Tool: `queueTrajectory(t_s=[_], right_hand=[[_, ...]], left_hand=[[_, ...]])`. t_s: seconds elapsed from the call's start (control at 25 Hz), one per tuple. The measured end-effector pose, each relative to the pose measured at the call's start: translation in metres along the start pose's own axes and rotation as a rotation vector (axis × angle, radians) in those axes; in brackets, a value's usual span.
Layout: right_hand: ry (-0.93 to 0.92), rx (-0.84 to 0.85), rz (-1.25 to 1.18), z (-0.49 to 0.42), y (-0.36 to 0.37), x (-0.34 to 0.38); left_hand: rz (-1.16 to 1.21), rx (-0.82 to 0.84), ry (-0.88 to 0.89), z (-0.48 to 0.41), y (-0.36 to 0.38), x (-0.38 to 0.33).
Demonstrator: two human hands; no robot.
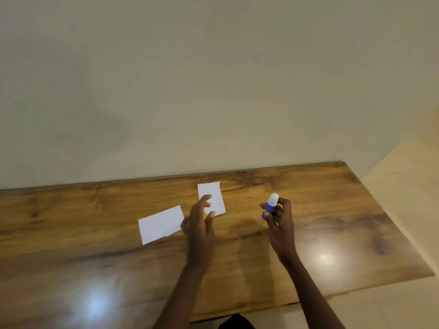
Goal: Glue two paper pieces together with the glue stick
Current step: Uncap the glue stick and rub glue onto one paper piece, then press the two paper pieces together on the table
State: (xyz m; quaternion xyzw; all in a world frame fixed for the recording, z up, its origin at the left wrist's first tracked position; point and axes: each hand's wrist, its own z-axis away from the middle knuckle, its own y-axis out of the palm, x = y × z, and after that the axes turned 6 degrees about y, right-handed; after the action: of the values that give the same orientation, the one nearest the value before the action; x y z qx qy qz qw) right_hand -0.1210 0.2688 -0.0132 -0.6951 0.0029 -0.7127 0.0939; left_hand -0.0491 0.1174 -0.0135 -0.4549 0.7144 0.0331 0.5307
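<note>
Glue stick (270,206) gripped in right hand (280,224), left hand (199,224) loosely spread between papers (161,224).

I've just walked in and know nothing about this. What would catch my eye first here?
Probably the blue glue stick with its white top, held upright in the right hand above the glossy wooden table. Next, two white paper pieces lying apart on the wood: the far paper near the wall, with the left hand hovering partly in front of it, fingers spread, and the near paper to its left.
</note>
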Motion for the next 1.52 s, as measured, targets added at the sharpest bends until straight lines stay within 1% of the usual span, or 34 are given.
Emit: queueTrajectory(t_s=[0.08, 0.16, 0.24, 0.32, 0.4, 0.48, 0.56, 0.6, 0.64, 0.68, 0.72, 0.76, 0.8, 0.84, 0.88, 0.92, 0.96, 1.0, 1.04, 1.08, 1.12, 1.16, 1.2, 1.28, 1.32, 1.36, 1.4, 1.44, 1.48, 1.52], right_hand=[[0.001, -0.011, 0.107, -0.013, -0.021, -0.009], [0.017, 0.012, 0.202, -0.022, -0.035, -0.02], [0.003, 0.047, 0.304, -0.024, -0.04, -0.031], [-0.014, 0.057, 0.349, -0.021, -0.04, -0.041], [-0.022, 0.044, 0.344, -0.019, -0.04, -0.047], [0.006, 0.062, 0.315, -0.02, -0.043, -0.046], [0.045, 0.114, 0.266, -0.018, -0.045, -0.038], [0.066, 0.125, 0.195, -0.016, -0.046, -0.035], [0.074, 0.085, 0.103, -0.012, -0.049, -0.03], [0.046, -0.034, 0.018, -0.007, -0.052, -0.023], [-0.032, -0.214, -0.027, 0.0, -0.053, -0.015], [-0.156, -0.399, 0.003, 0.007, -0.049, -0.005], [-0.285, -0.534, 0.089, 0.013, -0.04, 0.004], [-0.382, -0.58, 0.178, 0.017, -0.023, 0.012], [-0.423, -0.544, 0.256, 0.019, 0.0, 0.018], [-0.393, -0.452, 0.324, 0.019, 0.023, 0.025], [-0.271, -0.337, 0.387, 0.015, 0.047, 0.029], [-0.089, -0.218, 0.456, 0.008, 0.067, 0.029], [0.092, -0.112, 0.539, -0.001, 0.084, 0.027], [0.217, -0.028, 0.634, -0.01, 0.096, 0.022], [0.279, 0.037, 0.725, -0.016, 0.105, 0.016], [0.291, 0.072, 0.798, -0.022, 0.111, 0.012], [0.296, 0.086, 0.837, -0.027, 0.116, 0.009], [0.296, 0.08, 0.783, -0.034, 0.122, 0.008], [0.28, 0.066, 0.709, -0.036, 0.121, 0.008], [0.234, 0.044, 0.619, -0.036, 0.118, 0.007], [0.161, 0.011, 0.534, -0.035, 0.113, 0.005], [0.081, -0.025, 0.459, -0.032, 0.109, 0.004], [0.002, -0.054, 0.385, -0.027, 0.107, 0.003], [-0.071, -0.073, 0.331, -0.021, 0.108, 0.003]], left_hand=[[0.138, 0.161, -0.023, -0.006, 0.046, -0.03], [0.198, 0.285, -0.106, -0.004, 0.08, -0.036], [0.153, 0.392, -0.16, 0.004, 0.097, -0.026], [0.005, 0.492, -0.082, 0.012, 0.106, -0.013], [-0.125, 0.556, 0.009, 0.016, 0.11, -0.006], [-0.187, 0.558, 0.023, 0.017, 0.11, -0.006], [-0.175, 0.574, -0.005, 0.014, 0.11, -0.009], [-0.129, 0.601, -0.025, 0.012, 0.108, -0.01], [-0.043, 0.627, -0.059, 0.01, 0.105, -0.012], [0.063, 0.639, -0.099, 0.008, 0.1, -0.013], [0.149, 0.62, -0.123, 0.006, 0.092, -0.013], [0.188, 0.56, -0.126, 0.005, 0.082, -0.012], [0.171, 0.448, -0.111, 0.004, 0.071, -0.01], [0.116, 0.309, -0.095, 0.002, 0.06, -0.004], [0.047, 0.195, -0.098, -0.003, 0.049, 0.003], [-0.025, 0.136, -0.128, -0.01, 0.039, 0.009], [-0.092, 0.154, -0.17, -0.017, 0.03, 0.017], [-0.176, 0.244, -0.193, -0.023, 0.023, 0.025], [-0.275, 0.371, -0.176, -0.027, 0.015, 0.031], [-0.358, 0.503, -0.143, -0.029, 0.009, 0.034], [-0.38, 0.593, -0.121, -0.028, 0.005, 0.036], [-0.347, 0.637, -0.121, -0.025, 0.002, 0.037], [-0.291, 0.646, -0.127, -0.023, -0.001, 0.037], [-0.137, 0.583, -0.165, -0.027, -0.014, 0.038], [-0.075, 0.511, -0.188, -0.03, -0.025, 0.038], [-0.038, 0.387, -0.222, -0.033, -0.04, 0.04], [-0.033, 0.204, -0.259, -0.035, -0.057, 0.044], [-0.062, 0.001, -0.311, -0.035, -0.077, 0.051], [-0.117, -0.163, -0.373, -0.035, -0.095, 0.059], [-0.171, -0.261, -0.432, -0.033, -0.11, 0.066]])
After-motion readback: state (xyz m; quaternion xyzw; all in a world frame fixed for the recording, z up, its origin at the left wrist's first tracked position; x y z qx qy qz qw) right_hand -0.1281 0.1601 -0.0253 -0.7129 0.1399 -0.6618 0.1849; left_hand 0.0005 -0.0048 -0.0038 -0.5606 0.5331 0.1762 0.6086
